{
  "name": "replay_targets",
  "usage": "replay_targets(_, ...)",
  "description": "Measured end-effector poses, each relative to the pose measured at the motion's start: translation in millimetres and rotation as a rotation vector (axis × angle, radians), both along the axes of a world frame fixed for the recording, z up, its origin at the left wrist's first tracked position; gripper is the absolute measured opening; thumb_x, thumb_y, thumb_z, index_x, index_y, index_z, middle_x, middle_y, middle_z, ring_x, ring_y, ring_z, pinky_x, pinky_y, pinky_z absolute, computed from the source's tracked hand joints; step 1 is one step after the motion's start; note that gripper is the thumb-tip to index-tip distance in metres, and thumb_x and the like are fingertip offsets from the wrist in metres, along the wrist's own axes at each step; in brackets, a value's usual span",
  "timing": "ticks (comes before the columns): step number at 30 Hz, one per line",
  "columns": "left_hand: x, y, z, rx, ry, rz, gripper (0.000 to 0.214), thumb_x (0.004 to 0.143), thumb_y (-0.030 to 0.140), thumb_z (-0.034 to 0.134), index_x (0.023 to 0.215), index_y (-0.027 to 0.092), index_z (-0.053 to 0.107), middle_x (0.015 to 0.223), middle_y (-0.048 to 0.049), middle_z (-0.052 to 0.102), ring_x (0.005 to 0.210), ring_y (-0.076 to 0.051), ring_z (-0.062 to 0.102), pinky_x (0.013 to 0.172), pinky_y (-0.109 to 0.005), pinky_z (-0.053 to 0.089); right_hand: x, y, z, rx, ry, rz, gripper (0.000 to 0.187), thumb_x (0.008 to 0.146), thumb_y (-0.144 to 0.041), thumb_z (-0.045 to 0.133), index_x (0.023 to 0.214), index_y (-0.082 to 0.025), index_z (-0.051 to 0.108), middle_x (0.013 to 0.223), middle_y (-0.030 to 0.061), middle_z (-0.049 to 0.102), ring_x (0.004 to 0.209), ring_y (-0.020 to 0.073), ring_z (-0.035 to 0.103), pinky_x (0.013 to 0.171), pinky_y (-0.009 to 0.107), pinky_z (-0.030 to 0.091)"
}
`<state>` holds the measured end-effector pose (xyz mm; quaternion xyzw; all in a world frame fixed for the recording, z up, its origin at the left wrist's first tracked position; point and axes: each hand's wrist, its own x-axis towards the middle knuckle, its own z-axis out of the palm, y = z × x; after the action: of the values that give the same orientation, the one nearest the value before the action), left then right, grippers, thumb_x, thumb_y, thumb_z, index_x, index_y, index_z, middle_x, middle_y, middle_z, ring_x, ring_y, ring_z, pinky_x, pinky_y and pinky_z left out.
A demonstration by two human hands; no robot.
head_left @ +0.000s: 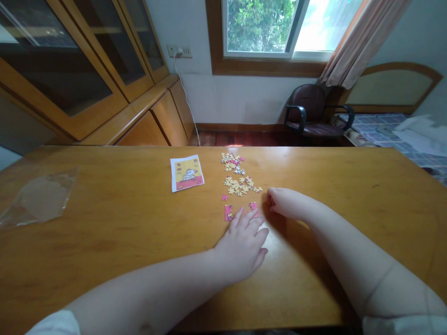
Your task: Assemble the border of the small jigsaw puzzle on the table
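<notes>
My left hand (242, 242) lies flat with fingers spread on the table, its fingertips at the pink joined puzzle pieces (253, 206) and partly covering them. Just left of those fingertips lies another small pink joined section (228, 212). My right hand (282, 202) is closed, thumb and fingers together, above the table to the right of the pieces; whatever it may hold is hidden. Beyond the hands, loose yellow puzzle pieces (239, 186) are spread out, with a mixed pile of yellow, pink and white pieces (231, 161) behind them. A single pink piece (224, 197) lies apart.
A picture card (187, 173) with a white animal on yellow and pink lies left of the pieces. At the table's far left is a clear plastic bag (42, 195). Past the wooden table (122, 223) stand a glass-door cabinet (115, 93), an office chair (310, 111) and a bed (394, 135).
</notes>
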<state>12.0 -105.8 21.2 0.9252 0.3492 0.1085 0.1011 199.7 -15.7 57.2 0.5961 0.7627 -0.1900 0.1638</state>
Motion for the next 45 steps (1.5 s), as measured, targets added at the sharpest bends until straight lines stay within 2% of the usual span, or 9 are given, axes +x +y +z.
replay_targets(5,-1.5,8.6,0.1,-0.118,-0.112,0.054,0.032,0.088,0.033,0.052,0.116,0.021,0.061,0.129,-0.0084,0.059,0.13,-0.029,0.042,0.115,-0.057,0.021,-5.6,-2.3,5.8,-0.041,0.007,-0.003,0.027,0.077,-0.01,0.053,0.101,-0.015,0.066,0.098,0.0092,0.071,0.084,0.0199,0.065,0.066,0.025,0.04)
replay_targets(9,-2.5,13.7,2.1,-0.163,-0.198,0.115,0.027,0.087,0.027,0.052,0.112,0.022,0.062,0.125,-0.0068,0.062,0.129,-0.025,0.044,0.115,-0.054,0.024,-3.6,-1.1,9.9,-0.038,0.052,-0.03,0.029,0.074,-0.013,0.059,0.102,-0.016,0.065,0.095,0.0071,0.071,0.08,0.0176,0.064,0.062,0.023,0.039)
replay_targets(14,-2.8,15.2,4.0,-0.17,-0.243,0.111,0.025,0.086,0.025,0.053,0.109,0.021,0.063,0.123,-0.0064,0.063,0.127,-0.024,0.046,0.114,-0.053,0.026,12.3,4.1,13.6,0.043,-0.026,-0.065,0.027,0.069,-0.017,0.066,0.096,-0.018,0.067,0.092,0.0063,0.071,0.079,0.0191,0.064,0.059,0.025,0.038)
replay_targets(18,-2.7,14.9,3.4,-0.178,-0.259,0.108,0.025,0.087,0.025,0.052,0.108,0.021,0.063,0.124,-0.0062,0.063,0.127,-0.025,0.047,0.114,-0.053,0.025,12.5,4.0,14.3,0.004,-0.129,-0.049,0.029,0.068,-0.028,0.071,0.095,-0.016,0.069,0.094,0.0095,0.071,0.082,0.0244,0.066,0.06,0.027,0.041)
replay_targets(21,-2.7,15.0,3.3,-0.179,-0.262,0.111,0.025,0.087,0.024,0.052,0.108,0.021,0.063,0.124,-0.006,0.063,0.127,-0.024,0.047,0.115,-0.053,0.024,3.4,0.0,14.5,-0.023,-0.162,-0.015,0.031,0.07,-0.019,0.067,0.1,-0.015,0.069,0.097,0.0113,0.071,0.086,0.0255,0.067,0.062,0.028,0.043)
replay_targets(25,-2.7,15.2,3.4,-0.18,-0.266,0.116,0.025,0.087,0.025,0.051,0.108,0.022,0.063,0.123,-0.0057,0.064,0.127,-0.024,0.047,0.115,-0.052,0.024,-4.0,-5.2,16.3,-0.02,-0.138,0.041,0.026,0.075,-0.011,0.056,0.098,-0.013,0.068,0.097,0.0123,0.072,0.084,0.024,0.067,0.062,0.027,0.04)
replay_targets(33,-3.7,15.9,3.5,-0.165,-0.248,0.118,0.024,0.087,0.024,0.052,0.108,0.023,0.064,0.122,-0.0058,0.064,0.127,-0.024,0.047,0.114,-0.052,0.026,-5.0,-4.5,11.8,-0.072,0.015,0.102,0.024,0.07,-0.012,0.058,0.092,-0.016,0.067,0.088,0.0071,0.071,0.073,0.0178,0.062,0.055,0.023,0.036)
replay_targets(39,-4.1,17.4,2.7,-0.18,-0.272,0.138,0.024,0.086,0.025,0.052,0.107,0.023,0.064,0.122,-0.0047,0.064,0.125,-0.023,0.048,0.115,-0.051,0.026,-1.4,-1.7,6.2,-0.051,0.055,0.142,0.023,0.069,-0.013,0.058,0.089,-0.019,0.068,0.085,0.0043,0.07,0.07,0.0155,0.06,0.056,0.022,0.035)
replay_targets(45,-4.0,18.6,1.2,-0.167,-0.28,0.149,0.024,0.085,0.023,0.052,0.106,0.023,0.064,0.12,-0.0054,0.064,0.122,-0.023,0.051,0.113,-0.051,0.028,0.5,-2.4,11.0,0.033,-0.088,0.041,0.026,0.067,-0.029,0.068,0.091,-0.017,0.068,0.087,0.0085,0.071,0.074,0.0214,0.064,0.053,0.026,0.034)
